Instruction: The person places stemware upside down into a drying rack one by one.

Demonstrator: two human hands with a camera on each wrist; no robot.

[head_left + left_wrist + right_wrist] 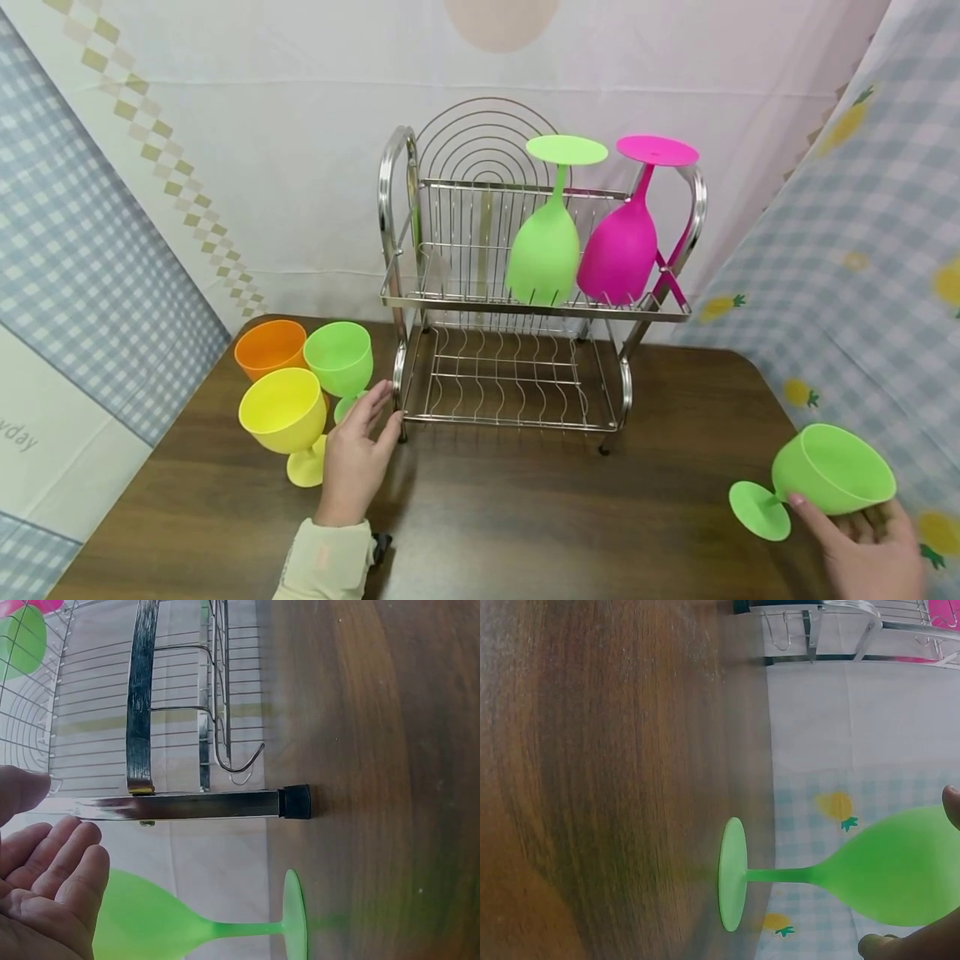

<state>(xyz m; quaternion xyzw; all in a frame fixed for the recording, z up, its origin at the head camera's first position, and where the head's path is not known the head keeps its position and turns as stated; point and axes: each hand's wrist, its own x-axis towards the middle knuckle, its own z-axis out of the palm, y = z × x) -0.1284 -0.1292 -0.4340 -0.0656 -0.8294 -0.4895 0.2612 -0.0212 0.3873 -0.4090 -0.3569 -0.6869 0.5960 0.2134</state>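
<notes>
At the front right of the table, my right hand grips a light green goblet round its bowl. In the right wrist view, that goblet's foot is near the tabletop; I cannot tell whether it touches. My left hand is at the left front post of a two-tier metal dish rack, fingers extended and thumb apart. The left wrist view shows the post between thumb and fingers, with no clear grip. Upside down on the upper tier are a green goblet and a magenta goblet.
Left of the rack stand an orange goblet, a yellow goblet and another green goblet, all upright. The brown wooden table has patterned cloth hanging behind and beside it.
</notes>
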